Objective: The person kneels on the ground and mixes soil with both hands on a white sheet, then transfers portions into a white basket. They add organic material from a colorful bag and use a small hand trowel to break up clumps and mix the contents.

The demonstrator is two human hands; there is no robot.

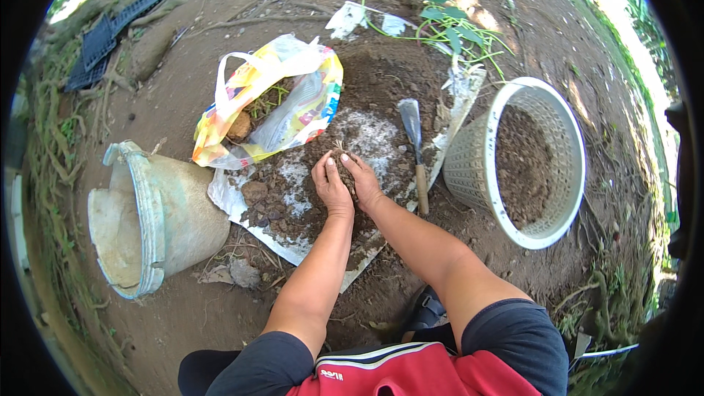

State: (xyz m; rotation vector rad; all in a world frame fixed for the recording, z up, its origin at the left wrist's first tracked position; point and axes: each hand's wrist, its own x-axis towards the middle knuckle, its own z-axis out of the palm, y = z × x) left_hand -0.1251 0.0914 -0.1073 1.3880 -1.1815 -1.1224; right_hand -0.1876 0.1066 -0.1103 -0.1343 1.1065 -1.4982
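Observation:
My left hand (pixel 334 189) and my right hand (pixel 364 180) are cupped together in the middle, closed round a clump of soil (pixel 339 155). Pale thin strands, like roots or dry stems, stick up from its top. Most of the clump is hidden by my fingers. Beneath my hands lies loose dark soil (pixel 378 77) on a whitish sheet (pixel 292 251), with patches of white powder (pixel 364 136) on it. Just right of my hands a trowel (pixel 413 126) with a wooden handle lies flat, blade pointing away.
At the right a white perforated basket (pixel 469 161) leans toward me, with soil in it. A broken pale bucket (pixel 183 209) lies tipped at the left. Beyond it a colourful plastic bag (pixel 323 103) gapes open. Cut green vines (pixel 469 33) and black trays (pixel 99 44) lie farther off.

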